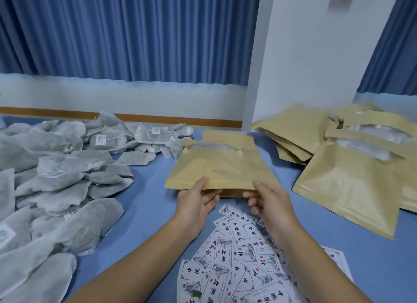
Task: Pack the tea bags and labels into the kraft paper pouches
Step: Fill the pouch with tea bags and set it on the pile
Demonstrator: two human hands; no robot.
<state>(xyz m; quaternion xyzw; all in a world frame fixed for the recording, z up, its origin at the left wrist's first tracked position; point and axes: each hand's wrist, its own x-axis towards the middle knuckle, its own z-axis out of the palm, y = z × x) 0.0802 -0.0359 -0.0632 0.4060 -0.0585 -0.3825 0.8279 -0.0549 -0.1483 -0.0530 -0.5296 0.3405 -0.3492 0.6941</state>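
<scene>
A kraft paper pouch (222, 165) is held just above the blue table, its open mouth facing away from me. My left hand (196, 203) grips its near bottom edge, thumb on top and fingers underneath. At the same edge, further right, my right hand (268, 201) holds it the same way. A big heap of grey tea bags (61, 178) covers the left of the table. White printed labels (239, 262) lie scattered under my forearms.
More kraft pouches (345, 178) lie on the right, some with white contents showing at the mouth; a flat stack (293, 129) sits behind them. A white pillar (311, 54) and blue curtains (126, 32) stand beyond the blue table (149, 203).
</scene>
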